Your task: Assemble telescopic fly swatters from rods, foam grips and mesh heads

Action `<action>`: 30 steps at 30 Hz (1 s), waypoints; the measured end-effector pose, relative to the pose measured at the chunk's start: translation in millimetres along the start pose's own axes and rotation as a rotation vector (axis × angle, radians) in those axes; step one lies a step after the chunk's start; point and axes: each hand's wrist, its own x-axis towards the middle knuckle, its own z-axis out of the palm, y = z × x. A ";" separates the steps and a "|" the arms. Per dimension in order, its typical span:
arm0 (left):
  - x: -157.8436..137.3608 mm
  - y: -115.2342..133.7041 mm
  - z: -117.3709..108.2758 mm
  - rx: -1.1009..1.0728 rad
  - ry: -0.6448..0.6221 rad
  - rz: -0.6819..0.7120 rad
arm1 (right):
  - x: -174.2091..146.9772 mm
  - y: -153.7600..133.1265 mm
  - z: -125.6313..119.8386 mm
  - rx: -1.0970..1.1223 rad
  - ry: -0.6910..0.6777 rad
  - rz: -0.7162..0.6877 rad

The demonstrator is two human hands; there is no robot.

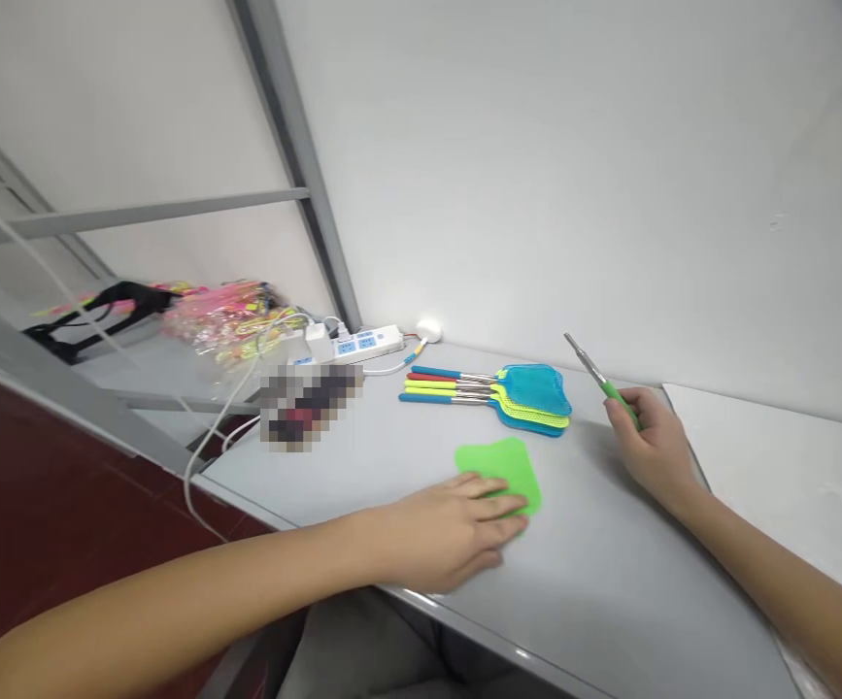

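Note:
My left hand (456, 532) lies with its fingers spread over a bright green fly swatter head (502, 464) on the table, covering its lower part. In my right hand (654, 442) is a fly swatter handle (593, 364), a thin metal rod with a green grip. It is raised above the table and tilted up to the left, with no head on its tip. Beyond my hands lies a stack of several fly swatters (537, 388) with blue, red and yellow grips, their blue and yellow mesh heads overlapping at the right.
A white power strip (369, 342) with plugs and a white round device (428, 331) stand against the wall. Left of them a grey metal frame (304, 184) holds pink and yellow plastic-wrapped items (223, 316). White cables (194, 466) hang over the table's left edge. A white sheet (785, 466) lies at right.

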 end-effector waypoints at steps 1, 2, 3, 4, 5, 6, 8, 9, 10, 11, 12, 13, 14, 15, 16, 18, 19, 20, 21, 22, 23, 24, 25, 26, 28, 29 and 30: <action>-11.4 -2.8 -0.1 0.079 0.027 -0.081 | -1.8 -0.7 1.4 -0.010 -0.011 -0.001; -22.2 -6.7 -0.4 0.148 0.051 -0.167 | -3.9 -1.4 2.9 -0.016 -0.024 -0.007; -32.2 -11.7 -1.2 0.205 0.078 -0.256 | -5.9 -1.9 4.6 -0.020 -0.036 -0.014; -41.3 -17.5 -2.3 0.253 0.106 -0.343 | -7.8 -2.2 6.4 -0.025 -0.052 -0.021; -49.3 -23.7 -4.0 0.291 0.131 -0.424 | -9.5 -2.2 8.3 -0.029 -0.068 -0.026; -56.2 -30.1 -6.1 0.321 0.155 -0.497 | -10.9 -2.1 10.1 -0.035 -0.082 -0.029; -66.4 -41.8 -11.1 0.364 0.193 -0.605 | -13.0 -1.4 13.2 -0.047 -0.094 -0.031; -70.0 -46.6 -13.6 0.378 0.210 -0.646 | -13.6 -1.0 14.4 -0.052 -0.094 -0.030; -72.7 -50.6 -16.0 0.388 0.225 -0.679 | -14.1 -0.5 15.3 -0.057 -0.092 -0.027; -74.9 -53.8 -18.0 0.394 0.239 -0.701 | -14.4 0.0 15.9 -0.064 -0.090 -0.023; -76.8 -56.2 -19.6 0.397 0.248 -0.712 | -14.5 0.6 16.2 -0.071 -0.085 -0.017; -78.7 -57.8 -20.7 0.399 0.256 -0.717 | -14.6 1.3 16.5 -0.078 -0.082 -0.012; -80.7 -58.9 -21.3 0.400 0.262 -0.716 | -14.6 2.0 16.7 -0.085 -0.077 -0.006; -82.7 -59.6 -21.5 0.400 0.266 -0.710 | -14.6 2.7 16.9 -0.091 -0.076 -0.002; -85.0 -59.9 -21.5 0.401 0.269 -0.703 | -14.6 3.5 17.2 -0.096 -0.075 0.000; -89.5 -59.8 -21.1 0.406 0.276 -0.700 | -14.6 4.7 18.0 -0.101 -0.082 0.000; -91.6 -59.6 -21.0 0.407 0.277 -0.698 | -14.7 5.1 18.4 -0.104 -0.090 -0.002; -93.5 -59.2 -21.1 0.407 0.274 -0.695 | -14.8 5.3 18.7 -0.105 -0.096 -0.006; -95.0 -58.8 -21.3 0.406 0.268 -0.692 | -14.9 5.4 19.0 -0.105 -0.101 -0.011; -96.1 -58.3 -21.5 0.406 0.261 -0.691 | -15.0 5.3 19.2 -0.105 -0.105 -0.015; -96.8 -57.9 -21.6 0.407 0.255 -0.691 | -15.1 5.1 19.3 -0.106 -0.110 -0.022; -97.1 -57.5 -21.7 0.411 0.252 -0.694 | -15.0 4.9 19.3 -0.105 -0.113 -0.030; -97.0 -57.2 -21.6 0.415 0.254 -0.699 | -14.9 4.7 19.3 -0.106 -0.118 -0.038; -96.7 -56.9 -21.5 0.419 0.258 -0.703 | -14.7 4.4 19.2 -0.109 -0.124 -0.044; -95.9 -56.6 -21.0 0.427 0.268 -0.709 | -14.0 4.0 19.0 -0.117 -0.139 -0.054; -95.6 -56.6 -20.8 0.431 0.270 -0.711 | -13.6 3.7 18.9 -0.120 -0.148 -0.058; -95.3 -56.6 -20.7 0.437 0.267 -0.712 | -13.3 3.5 18.8 -0.123 -0.156 -0.063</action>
